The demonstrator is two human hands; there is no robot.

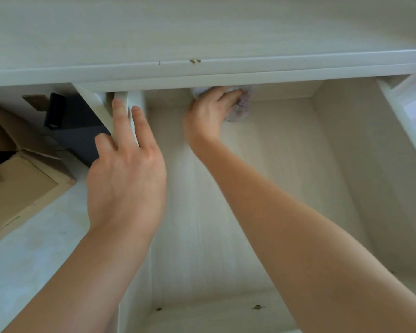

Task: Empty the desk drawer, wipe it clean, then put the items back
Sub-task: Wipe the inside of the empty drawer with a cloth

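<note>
At the far end of the drawer (262, 188), the right hand (208, 118) gripped a cloth (240, 109) against the back wall. The left hand (126, 174) lay flat, fingers straight, along the left wall.

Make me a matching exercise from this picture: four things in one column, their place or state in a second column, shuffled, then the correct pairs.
Things
1. cloth
2. left hand
3. cardboard box
4. drawer

Places or states
A. on the floor, left of the drawer
B. pulled open, nothing lying on its visible bottom
C. fingers straight, over the drawer's left side wall
D. pressed under the right hand at the drawer's far end

Pairs: 1-D, 2-C, 3-A, 4-B
</note>
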